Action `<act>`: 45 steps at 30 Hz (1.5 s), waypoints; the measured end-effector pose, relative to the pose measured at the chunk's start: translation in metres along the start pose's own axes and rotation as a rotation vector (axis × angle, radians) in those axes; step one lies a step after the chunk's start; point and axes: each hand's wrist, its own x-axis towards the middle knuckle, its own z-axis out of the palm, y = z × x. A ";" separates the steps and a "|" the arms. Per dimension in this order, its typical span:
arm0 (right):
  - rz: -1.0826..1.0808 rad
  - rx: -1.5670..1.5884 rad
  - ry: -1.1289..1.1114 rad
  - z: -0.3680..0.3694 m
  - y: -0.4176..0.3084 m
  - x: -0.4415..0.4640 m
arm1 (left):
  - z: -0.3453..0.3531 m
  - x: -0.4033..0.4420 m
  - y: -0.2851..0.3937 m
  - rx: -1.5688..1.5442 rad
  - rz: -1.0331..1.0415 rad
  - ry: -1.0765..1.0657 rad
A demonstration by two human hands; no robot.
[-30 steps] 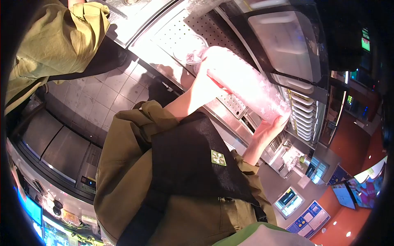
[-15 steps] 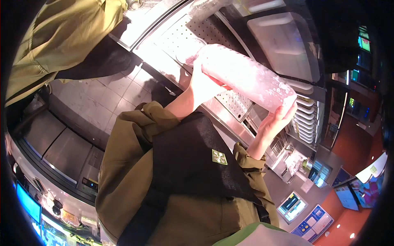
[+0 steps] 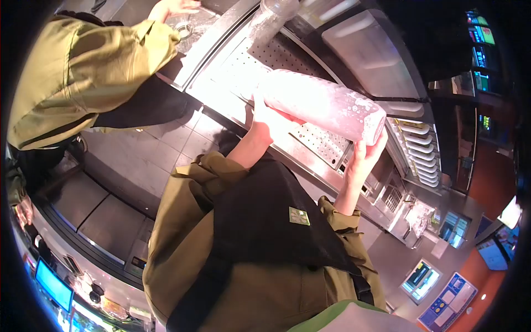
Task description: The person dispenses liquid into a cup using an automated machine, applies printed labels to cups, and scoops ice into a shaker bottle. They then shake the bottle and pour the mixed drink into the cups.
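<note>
A long pale pink, translucent cylinder (image 3: pixel 332 108), with white printed spots towards its right end, looks like a stack of plastic cups. It lies tilted across the view, above a perforated metal counter tray (image 3: pixel 318 145). My left hand (image 3: pixel 268 120) is closed round its left part, where strong light washes out the detail. At the other end, my right hand (image 3: pixel 369 152) holds the cylinder from below, its fingers against the round end. Glare hides the cylinder's left end.
A co-worker in an olive sleeve (image 3: pixel 105 72) stands at the left, with a hand (image 3: pixel 171 8) over the counter. Beyond the tray stands a clear plastic cylinder (image 3: pixel 271 22). White stacked trays or lids (image 3: pixel 423 152) are at the right, near a screen (image 3: pixel 420 279).
The cylinder's right end has swung down and left a little, with its round face now towards me. The co-worker's hand has come into view at the upper left.
</note>
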 end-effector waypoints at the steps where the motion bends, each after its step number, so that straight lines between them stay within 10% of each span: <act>1: -0.004 0.001 0.006 0.000 0.001 -0.002 | -0.002 -0.002 0.001 0.102 0.023 0.035; 12: 0.093 0.229 -0.022 0.003 0.005 -0.008 | -0.048 -0.075 0.011 0.554 -0.032 0.388; 20: 0.930 0.240 -0.123 0.015 0.122 -0.064 | -0.011 0.001 0.016 0.416 0.007 0.144; 23: 1.161 0.594 -0.281 0.042 0.098 -0.066 | -0.013 -0.005 0.016 0.458 -0.012 0.166; 29: 0.918 1.377 -0.333 0.085 0.170 -0.084 | -0.047 -0.059 0.014 0.628 -0.092 0.366; 40: 0.805 1.170 -0.333 0.095 0.211 -0.072 | -0.060 -0.073 0.023 0.720 -0.108 0.463; 43: 0.599 0.052 -0.509 0.054 0.085 -0.060 | -0.060 -0.068 0.022 0.732 -0.103 0.462; 45: 0.548 0.074 -0.489 0.047 0.087 -0.057 | -0.059 -0.066 0.022 0.734 -0.104 0.461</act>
